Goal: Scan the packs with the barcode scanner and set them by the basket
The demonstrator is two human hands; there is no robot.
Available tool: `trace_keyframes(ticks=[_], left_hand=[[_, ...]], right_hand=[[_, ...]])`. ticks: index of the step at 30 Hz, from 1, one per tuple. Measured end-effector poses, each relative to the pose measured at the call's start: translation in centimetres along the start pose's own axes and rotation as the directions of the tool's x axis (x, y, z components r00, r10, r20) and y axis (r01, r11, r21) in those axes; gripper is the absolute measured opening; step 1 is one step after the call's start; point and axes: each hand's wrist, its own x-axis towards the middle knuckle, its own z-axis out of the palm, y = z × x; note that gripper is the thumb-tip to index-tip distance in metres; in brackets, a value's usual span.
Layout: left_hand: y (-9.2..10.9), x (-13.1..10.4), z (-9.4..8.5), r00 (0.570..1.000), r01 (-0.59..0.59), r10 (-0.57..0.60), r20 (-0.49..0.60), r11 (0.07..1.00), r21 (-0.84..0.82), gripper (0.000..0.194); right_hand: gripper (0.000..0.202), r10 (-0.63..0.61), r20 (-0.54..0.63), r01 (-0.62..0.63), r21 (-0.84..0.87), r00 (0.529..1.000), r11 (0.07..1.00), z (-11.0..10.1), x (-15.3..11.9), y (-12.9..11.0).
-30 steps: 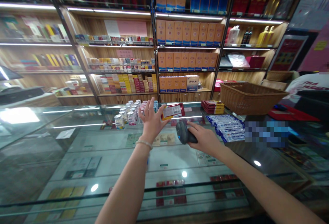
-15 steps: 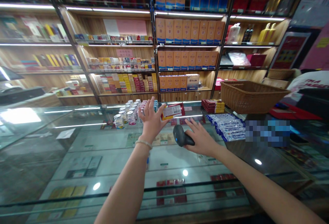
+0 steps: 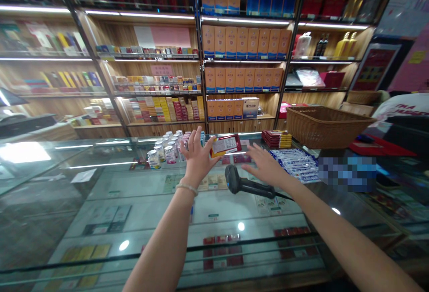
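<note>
My left hand pinches the left end of a flat red and yellow packet between thumb and forefinger, its other fingers spread. A white printed label on the packet faces me. On the glass counter lies a black barcode scanner, its head to the left and its cable running off right under my forearm. Just above the scanner's handle is my right hand, fingers stretched out and holding nothing. Behind my left hand stand several small cans or jars with white lids, partly hidden.
Right of my right hand lie blue and white wrapped packets. Behind them are a stack of red and yellow packets and a wicker basket. Goods show through the glass counter. A person's white sleeve is at far right.
My right hand has let go of the barcode scanner and lifted slightly away to the right. The scanner now lies on the glass. My left hand and its packet stay nearly still.
</note>
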Motion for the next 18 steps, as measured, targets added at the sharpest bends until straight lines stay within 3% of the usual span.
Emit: trace_keyframes(ticks=[2, 4, 8, 18], left_hand=[[0.1, 0.0, 0.0, 1.0, -0.013, 0.013, -0.002, 1.0, 0.002, 0.067], [0.2, 0.1, -0.1, 1.0, -0.03, 0.03, 0.0, 1.0, 0.001, 0.067], [0.6, 0.2, -0.4, 0.997, -0.079, 0.079, -0.001, 0.997, 0.0, 0.066], [1.6, 0.2, -0.3, 0.992, -0.119, 0.119, 0.041, 0.993, 0.003, 0.075]], right_hand=[[0.055, 0.028, -0.153, -0.027, 0.008, 0.988, 1.0, -0.3, 1.7, 0.9], [0.066, 0.012, -0.224, -0.017, -0.023, 0.975, 1.0, -0.4, 3.2, 1.5], [0.08, -0.021, -0.223, 0.0, -0.096, 0.974, 0.995, 0.0, 4.8, 1.5], [0.066, -0.033, -0.263, 0.004, -0.108, 0.964, 0.994, 0.1, 3.7, 1.9]])
